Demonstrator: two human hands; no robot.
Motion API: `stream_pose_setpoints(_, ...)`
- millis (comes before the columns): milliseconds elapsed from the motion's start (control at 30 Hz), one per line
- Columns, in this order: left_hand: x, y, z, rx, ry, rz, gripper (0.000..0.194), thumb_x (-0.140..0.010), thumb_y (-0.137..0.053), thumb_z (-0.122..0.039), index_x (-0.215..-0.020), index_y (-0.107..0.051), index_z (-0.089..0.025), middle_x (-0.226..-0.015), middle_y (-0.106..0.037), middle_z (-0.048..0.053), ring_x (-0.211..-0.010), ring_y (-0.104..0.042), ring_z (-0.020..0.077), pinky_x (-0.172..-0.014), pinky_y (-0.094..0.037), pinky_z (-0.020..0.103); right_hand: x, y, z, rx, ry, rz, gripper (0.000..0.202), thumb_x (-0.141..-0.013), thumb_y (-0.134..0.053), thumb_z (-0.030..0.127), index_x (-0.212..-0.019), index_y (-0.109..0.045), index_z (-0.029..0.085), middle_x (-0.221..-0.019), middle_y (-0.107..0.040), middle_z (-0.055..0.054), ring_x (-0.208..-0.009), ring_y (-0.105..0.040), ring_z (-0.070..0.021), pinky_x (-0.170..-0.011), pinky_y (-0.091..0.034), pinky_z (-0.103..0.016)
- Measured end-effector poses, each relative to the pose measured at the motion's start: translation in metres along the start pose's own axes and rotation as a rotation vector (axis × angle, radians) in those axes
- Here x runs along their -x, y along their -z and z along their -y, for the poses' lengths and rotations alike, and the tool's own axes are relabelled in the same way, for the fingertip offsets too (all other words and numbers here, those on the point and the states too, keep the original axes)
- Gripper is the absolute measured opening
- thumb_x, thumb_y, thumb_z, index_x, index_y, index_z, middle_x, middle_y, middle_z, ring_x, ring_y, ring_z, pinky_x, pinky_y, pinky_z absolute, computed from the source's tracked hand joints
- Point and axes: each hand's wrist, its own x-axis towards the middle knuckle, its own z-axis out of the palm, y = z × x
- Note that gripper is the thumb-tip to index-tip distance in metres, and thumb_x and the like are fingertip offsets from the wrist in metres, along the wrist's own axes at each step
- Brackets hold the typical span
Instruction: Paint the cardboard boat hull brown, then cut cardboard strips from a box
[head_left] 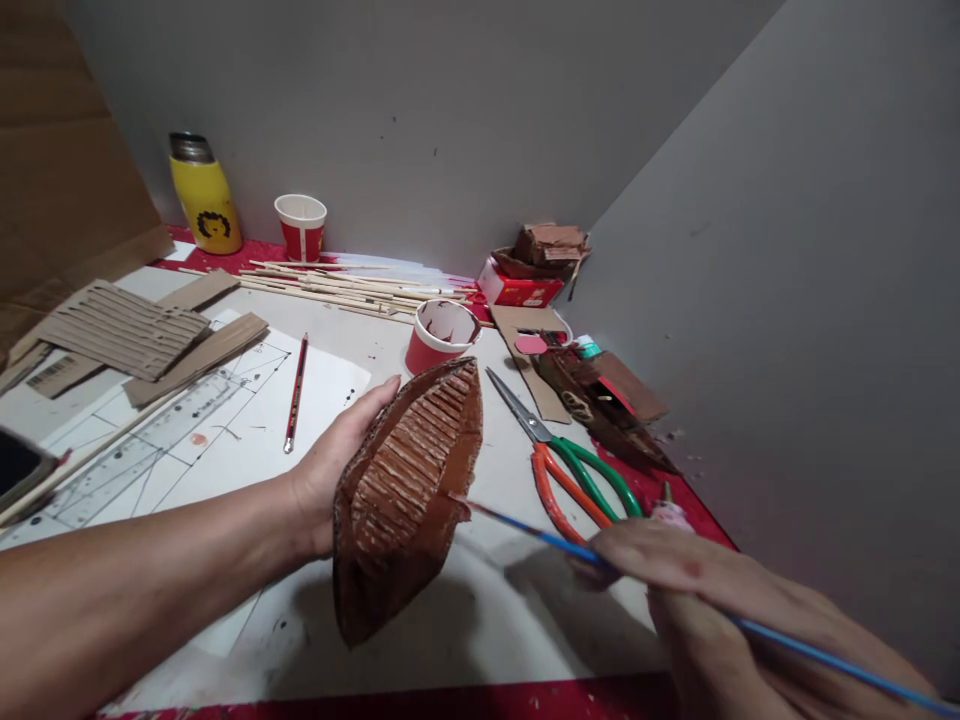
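Note:
A brown-painted cardboard boat (409, 470) with a ridged, slatted floor is held up over the table, tilted toward me. My left hand (337, 460) grips it from the left side, the thumb along its edge and the other fingers hidden behind it. In my right hand (675, 580) is a blue-handled paintbrush (559, 541), pinched between the fingers. Its bristles touch the boat's right inner wall, where wet brown paint shows. Just behind the boat stands a red and white paper cup (437, 345) with brown paint smears inside.
Scissors (544, 430) with orange and green handles lie right of the boat. A pencil (297, 392), cardboard pieces (124, 325) and a drawn sheet (217, 420) lie left. Wooden sticks (337, 287), another cup (301, 228) and a yellow bottle (204, 195) line the back; painted cardboard (619, 395) lies right.

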Motion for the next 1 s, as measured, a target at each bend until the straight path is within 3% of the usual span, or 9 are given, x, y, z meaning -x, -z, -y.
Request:
stream_pose_setpoints(100, 0.000, -0.001, -0.001, 0.008, 0.012, 0.018, 0.055, -0.081, -0.057, -0.062, -0.090, -0.073, -0.011, -0.078, -0.072, 0.012, -0.063, -0.067, 0.0211, -0.066, -0.056, 0.038, -0.007, 0.004, 0.013, -0.088, 0.006, 0.082, 0.021, -0.098, -0.054, 0.024, -0.109, -0.071, 0.029, -0.081, -0.078, -0.001, -0.073, -0.077, -0.0204, -0.070, -0.067, -0.030)
stream_pose_setpoints(167, -0.001, -0.002, -0.002, 0.027, -0.008, 0.035, 0.049, -0.081, -0.059, -0.058, -0.087, -0.073, -0.011, -0.076, -0.072, 0.011, -0.062, -0.066, 0.0204, -0.065, -0.057, 0.037, -0.008, 0.002, 0.018, -0.097, -0.065, 0.051, 0.021, -0.097, -0.054, 0.023, -0.107, -0.072, 0.029, -0.083, -0.078, -0.002, -0.075, -0.077, -0.0208, -0.072, -0.067, -0.032)
stream_pose_setpoints(300, 0.000, -0.002, -0.005, 0.053, 0.011, 0.047, 0.048, -0.090, -0.049, -0.052, -0.082, -0.072, -0.011, -0.072, -0.072, 0.010, -0.060, -0.067, 0.0213, -0.064, -0.059, 0.038, 0.001, -0.014, 0.018, -0.115, -0.260, -0.236, 0.027, -0.095, -0.058, 0.015, -0.112, -0.072, 0.029, -0.093, -0.078, -0.002, -0.073, -0.075, -0.0179, -0.072, -0.065, -0.032)
stream_pose_setpoints(367, 0.000, -0.002, -0.007, 0.047, 0.036, 0.035, 0.052, -0.093, -0.043, -0.052, -0.083, -0.073, -0.010, -0.073, -0.072, 0.012, -0.061, -0.068, 0.0231, -0.064, -0.059, 0.040, 0.003, -0.018, 0.015, -0.148, -0.287, -0.308, 0.028, -0.093, -0.061, 0.013, -0.113, -0.073, 0.030, -0.094, -0.077, -0.002, -0.071, -0.073, -0.0159, -0.071, -0.064, -0.031)
stream_pose_setpoints(567, -0.001, 0.000, -0.006, 0.067, 0.019, 0.061, 0.051, -0.091, -0.048, -0.052, -0.081, -0.074, -0.010, -0.071, -0.072, 0.011, -0.058, -0.067, 0.0228, -0.062, -0.058, 0.039, -0.003, -0.010, 0.013, -0.269, -0.182, -0.061, 0.021, -0.096, -0.060, 0.022, -0.109, -0.074, 0.032, -0.082, -0.077, -0.001, -0.075, -0.074, -0.0173, -0.075, -0.064, -0.032)
stream_pose_setpoints(767, -0.001, 0.001, -0.005, 0.067, 0.042, -0.002, 0.059, -0.090, -0.045, -0.061, -0.083, -0.075, -0.010, -0.071, -0.073, 0.012, -0.059, -0.068, 0.0239, -0.065, -0.057, 0.039, -0.003, -0.017, 0.007, -0.341, -0.387, -0.264, 0.019, -0.096, -0.060, 0.022, -0.107, -0.075, 0.029, -0.085, -0.078, -0.001, -0.067, -0.074, -0.0148, -0.061, -0.064, -0.024)
stream_pose_setpoints(1000, 0.002, -0.003, -0.002, 0.059, -0.030, 0.011, 0.055, -0.092, -0.048, -0.058, -0.083, -0.074, -0.010, -0.071, -0.073, 0.011, -0.061, -0.067, 0.0205, -0.062, -0.054, 0.033, -0.005, -0.013, 0.016, -0.369, -0.374, -0.158, 0.014, -0.094, -0.064, 0.026, -0.099, -0.077, 0.031, -0.077, -0.075, 0.001, -0.064, -0.072, -0.0111, -0.063, -0.063, -0.019)
